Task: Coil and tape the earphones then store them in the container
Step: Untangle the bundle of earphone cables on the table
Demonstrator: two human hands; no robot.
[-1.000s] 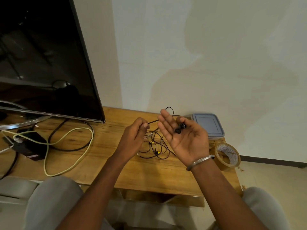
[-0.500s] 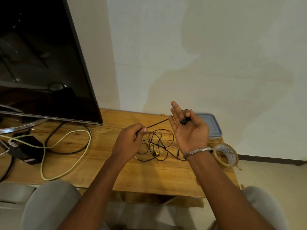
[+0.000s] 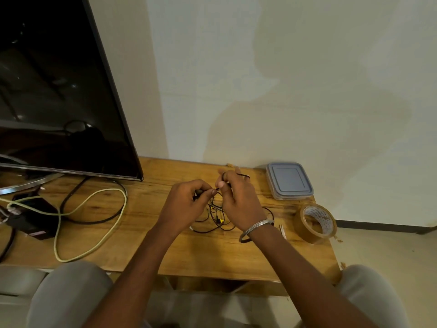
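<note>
The black earphones [image 3: 216, 221] lie in a loose tangle on the wooden table [image 3: 212, 254], partly under my hands. My left hand [image 3: 186, 204] pinches a stretch of the cable between thumb and fingers. My right hand [image 3: 238, 200], palm down, holds the cable wound around its fingers, with a loop showing above the knuckles. The two hands almost touch. A grey lidded container [image 3: 289, 181] sits shut at the table's back right. A roll of brown tape [image 3: 316, 223] stands on edge to the right of my right wrist.
A large dark TV screen [image 3: 59, 91] stands at the back left. A pale yellow cable [image 3: 94, 223], a black cable and a black box [image 3: 33, 216] lie on the table's left part. The wall is right behind the table. My knees are below its front edge.
My right hand turned from palm up to palm down and dropped toward the table, cable now around its fingers. My left hand moved right to meet it.
</note>
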